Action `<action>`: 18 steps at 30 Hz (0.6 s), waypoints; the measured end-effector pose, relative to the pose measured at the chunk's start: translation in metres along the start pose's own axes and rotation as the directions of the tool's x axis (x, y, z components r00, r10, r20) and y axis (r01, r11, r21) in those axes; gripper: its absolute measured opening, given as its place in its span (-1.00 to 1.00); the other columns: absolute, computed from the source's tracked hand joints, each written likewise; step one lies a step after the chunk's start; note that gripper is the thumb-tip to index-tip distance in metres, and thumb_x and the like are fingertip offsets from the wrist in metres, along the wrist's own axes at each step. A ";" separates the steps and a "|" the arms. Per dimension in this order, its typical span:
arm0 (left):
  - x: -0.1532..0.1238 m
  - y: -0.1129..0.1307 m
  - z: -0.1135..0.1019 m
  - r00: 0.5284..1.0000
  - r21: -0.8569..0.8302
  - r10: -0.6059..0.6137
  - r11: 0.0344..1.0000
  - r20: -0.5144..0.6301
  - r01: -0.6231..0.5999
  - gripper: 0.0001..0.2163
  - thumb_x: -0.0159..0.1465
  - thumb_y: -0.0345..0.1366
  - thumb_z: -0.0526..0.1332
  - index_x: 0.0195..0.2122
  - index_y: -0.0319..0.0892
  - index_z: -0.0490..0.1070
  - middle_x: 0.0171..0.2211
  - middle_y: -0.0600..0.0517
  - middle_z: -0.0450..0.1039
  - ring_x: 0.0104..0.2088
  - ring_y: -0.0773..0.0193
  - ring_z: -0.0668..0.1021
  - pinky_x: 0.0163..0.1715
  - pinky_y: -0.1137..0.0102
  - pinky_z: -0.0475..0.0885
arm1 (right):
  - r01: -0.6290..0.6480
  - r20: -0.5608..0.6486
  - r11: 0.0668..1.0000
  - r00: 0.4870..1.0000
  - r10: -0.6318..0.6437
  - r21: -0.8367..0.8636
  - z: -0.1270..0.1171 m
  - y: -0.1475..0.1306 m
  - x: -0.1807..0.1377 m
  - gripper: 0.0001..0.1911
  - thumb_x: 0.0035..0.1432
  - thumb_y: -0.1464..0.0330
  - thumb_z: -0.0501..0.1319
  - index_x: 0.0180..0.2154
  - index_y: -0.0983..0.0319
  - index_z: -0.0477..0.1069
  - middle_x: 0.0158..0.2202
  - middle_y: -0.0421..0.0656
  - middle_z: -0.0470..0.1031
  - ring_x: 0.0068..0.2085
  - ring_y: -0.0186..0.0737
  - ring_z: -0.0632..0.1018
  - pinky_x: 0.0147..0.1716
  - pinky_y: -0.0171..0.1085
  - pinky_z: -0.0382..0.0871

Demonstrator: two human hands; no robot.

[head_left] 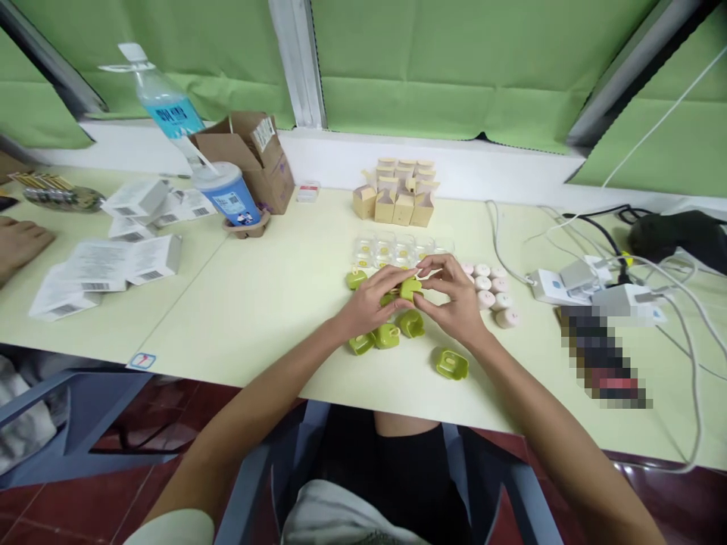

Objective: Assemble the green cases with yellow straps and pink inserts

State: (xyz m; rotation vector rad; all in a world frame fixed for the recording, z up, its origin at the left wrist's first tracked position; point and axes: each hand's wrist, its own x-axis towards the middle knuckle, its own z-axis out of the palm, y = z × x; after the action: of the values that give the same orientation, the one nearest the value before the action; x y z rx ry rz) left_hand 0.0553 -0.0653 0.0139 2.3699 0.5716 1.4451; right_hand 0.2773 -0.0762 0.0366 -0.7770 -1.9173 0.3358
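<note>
Between the fingertips of both hands is a small green plastic piece [410,288], held just above the table. My left hand [372,299] grips it from the left, fingers closed on its side. My right hand [454,299] pinches it from the right with thumb and fingers. Below lie several similar green square cups, among them an upturned one [452,364] nearer the front edge and another cup [412,323] under the hands. Clear plastic cups [385,248] stand in rows behind. Small pale pink round pieces [502,301] sit right of my right hand, which partly hides them.
Open small cardboard boxes [404,208] stand at the back. Left are a brown carton [273,170], a blue cup [232,198], a large bottle [167,102] and white boxes [151,257]. Power strips [568,284] with loose cables lie right. Another person's hand [23,241] rests far left.
</note>
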 end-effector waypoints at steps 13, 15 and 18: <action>0.004 -0.004 -0.002 0.995 0.033 0.061 0.997 0.080 -0.064 -0.37 0.49 -0.03 0.38 0.54 0.01 0.36 0.09 -0.14 0.70 0.08 0.15 0.73 0.04 0.24 0.64 | -0.119 0.090 0.988 0.990 0.111 0.097 -0.009 0.003 -0.006 -0.88 0.25 0.26 0.49 -0.26 0.14 0.62 0.10 0.01 0.45 0.00 -0.03 0.61 -0.25 -0.08 0.71; 0.004 -0.002 -0.003 0.995 0.040 0.051 0.998 0.086 -0.054 -0.37 0.50 -0.01 0.36 0.55 0.02 0.35 0.09 -0.14 0.70 0.06 0.14 0.73 0.04 0.23 0.64 | -0.135 0.094 0.985 0.988 0.125 0.105 -0.010 0.002 -0.006 -0.85 0.25 0.24 0.50 -0.25 0.14 0.63 0.10 0.00 0.45 0.01 -0.03 0.61 -0.27 -0.09 0.73; 0.003 -0.002 -0.004 0.996 0.048 0.022 0.999 0.081 -0.026 -0.38 0.50 0.03 0.35 0.53 0.03 0.37 0.08 -0.13 0.70 0.05 0.13 0.72 0.03 0.21 0.63 | -0.162 0.096 0.980 0.984 0.151 0.115 -0.012 0.001 -0.007 -0.81 0.25 0.19 0.52 -0.24 0.13 0.63 0.11 0.00 0.44 0.01 -0.03 0.63 -0.27 -0.08 0.75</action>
State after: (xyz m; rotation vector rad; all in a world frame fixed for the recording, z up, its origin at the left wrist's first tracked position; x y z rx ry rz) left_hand 0.0526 -0.0615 0.0175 2.4687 0.5656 1.3531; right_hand 0.2902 -0.0816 0.0363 -0.8450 -1.9007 0.5878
